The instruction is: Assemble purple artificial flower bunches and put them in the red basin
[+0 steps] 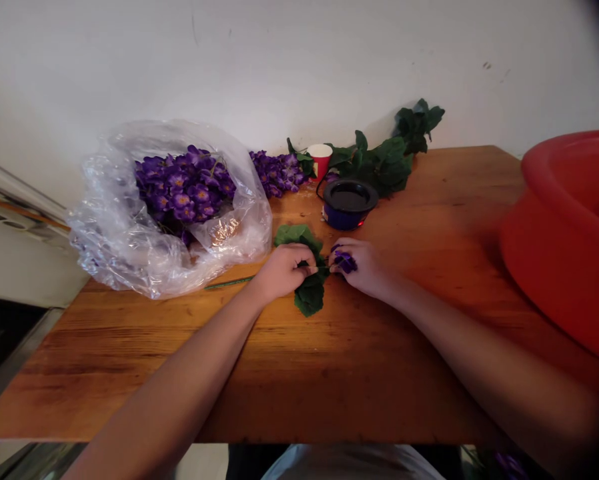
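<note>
My left hand (288,268) is closed around the stem of a leafy green sprig, its leaves (310,297) spreading above and below my fingers. The thin green stem (229,283) sticks out to the left past my wrist. Just to the right, my right hand (362,265) pinches a small purple flower (345,262) at the tip end of the sprig. The fingertips of both hands nearly meet, and the join between flower and stem is too small to make out.
A clear plastic bag (129,247) holds purple flowers (189,190). Behind my hands stand a dark blue pot with a black rim (349,203) and a red paper cup (319,163). More purple flowers (279,175) and green leaves (389,160) lie along the wall. A large red tub (554,247) takes up the right.
</note>
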`<state>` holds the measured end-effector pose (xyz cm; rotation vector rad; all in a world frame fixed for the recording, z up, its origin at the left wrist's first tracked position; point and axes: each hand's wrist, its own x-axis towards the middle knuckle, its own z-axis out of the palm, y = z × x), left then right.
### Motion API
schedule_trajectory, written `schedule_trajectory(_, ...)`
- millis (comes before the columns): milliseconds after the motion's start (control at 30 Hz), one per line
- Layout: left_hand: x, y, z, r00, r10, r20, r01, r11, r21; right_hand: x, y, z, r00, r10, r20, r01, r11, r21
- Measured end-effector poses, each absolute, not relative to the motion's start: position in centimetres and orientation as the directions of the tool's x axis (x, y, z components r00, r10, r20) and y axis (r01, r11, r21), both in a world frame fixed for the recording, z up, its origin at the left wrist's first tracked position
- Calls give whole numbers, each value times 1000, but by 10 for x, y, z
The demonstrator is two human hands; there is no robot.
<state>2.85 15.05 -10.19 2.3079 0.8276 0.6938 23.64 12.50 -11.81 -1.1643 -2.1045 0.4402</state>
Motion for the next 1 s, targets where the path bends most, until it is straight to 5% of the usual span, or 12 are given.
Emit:
schedule_trajectory(333, 29, 150, -105, 660, 692, 295, 378, -644, 666, 234, 126, -121, -321, 872, 371, 597, 490, -635)
schedule_trajectory(567, 26, 141, -101, 637, 704, 313, 422, -659, 623, 239, 127, -124, -248, 951, 184, 519, 291, -804)
schedule_trajectory(867, 20, 134, -100, 611, 680, 405, 393, -706, 590, 204, 87, -60, -299, 755, 584, 710, 585, -393)
schedule_trajectory(1000, 29, 131, -96, 249, 830, 498, 378, -557, 739, 139, 99, -29, -482, 638, 600, 572, 748, -336)
